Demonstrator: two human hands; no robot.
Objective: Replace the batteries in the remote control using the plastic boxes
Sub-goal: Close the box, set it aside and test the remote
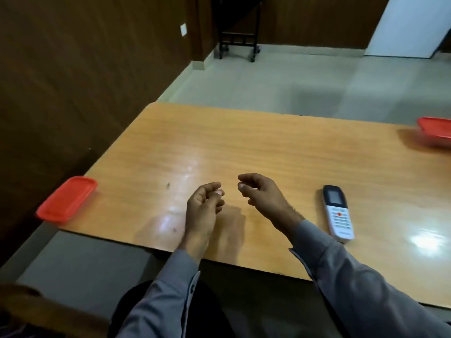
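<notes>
Head view: the far red plastic box (436, 131) at the right edge is cut off by the frame, so only part of its lid and a blurred wall below it show; what it holds cannot be made out. The near red rectangular plastic box (67, 198), lidded, sits at the left corner of the glossy orange wood tabletop (244, 147), and its contents are hidden as well. That makes two boxes, well apart at opposite sides. One remote shows: a white handheld remote control (338, 212) with a dark top, a small screen and rows of buttons, lying face up near the front edge, just to the right of the right forearm. Its back is turned down and out of sight, and no batteries can be seen.

Two hands hover over the middle of the tabletop, close together but apart. The left hand (203, 207) has loosely curled fingers and holds nothing. The right hand (262, 193) is likewise loosely curled, thumb near the forefinger, with nothing visible between them. Both arms wear grey sleeves (353, 276).

Beyond the tabletop lie a pale tiled floor (280, 79), dark wood wall panels (73, 69) and a black wheeled stand (238, 42), its top cut off.
</notes>
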